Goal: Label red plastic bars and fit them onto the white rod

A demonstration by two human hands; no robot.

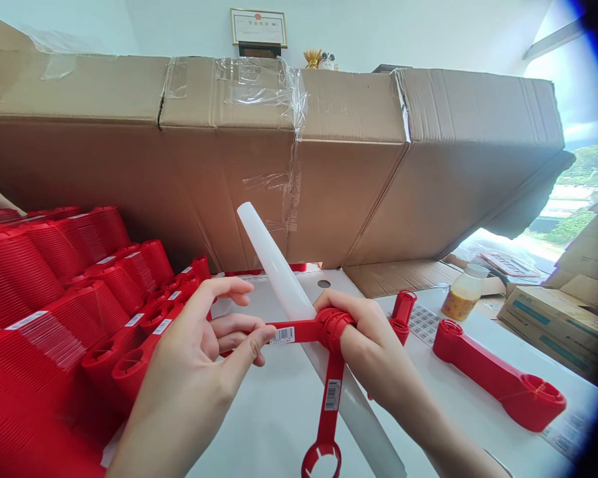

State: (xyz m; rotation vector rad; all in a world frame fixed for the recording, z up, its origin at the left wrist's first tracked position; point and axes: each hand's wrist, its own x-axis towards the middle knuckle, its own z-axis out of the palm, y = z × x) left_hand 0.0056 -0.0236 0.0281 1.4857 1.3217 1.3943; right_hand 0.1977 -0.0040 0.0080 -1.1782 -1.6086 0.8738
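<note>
The crosswise clip (303, 330) is in both hands, above the white table (259, 411). Its far end is hidden behind the fingers of the left hand (209, 358), which pinches it at the label (284, 335), the thumb covering one edge; the bars show, but the print is too small to read. The left forefinger stands off, slightly bent.

The right hand (369, 335) is closed around the red rings (331, 328) where the crosswise clip meets the lower clip (329, 405). Its fingers hide much of the rings, so how many overlap there cannot be told. The lower clip ends in an open ring, cut off by the bottom edge.

The white tube (269, 255) slants past this joint; whether it runs through the rings or behind them is hard to make out. Its upper end is in full view, while its lower part reaches the bottom edge.

Just beyond the right hand, a red piece (404, 309) is partly covered. Farther right lie a thick red stack (498, 378), a bottle (466, 292) and a code sheet (425, 322), partly hidden.

On the left, clip stacks (90, 299) run out of frame, blurred at the lower corner. Behind, a cardboard box (229, 172) spans the view, cutting off the bottom of an ornament (313, 58). Darkness swallows the right corners.
</note>
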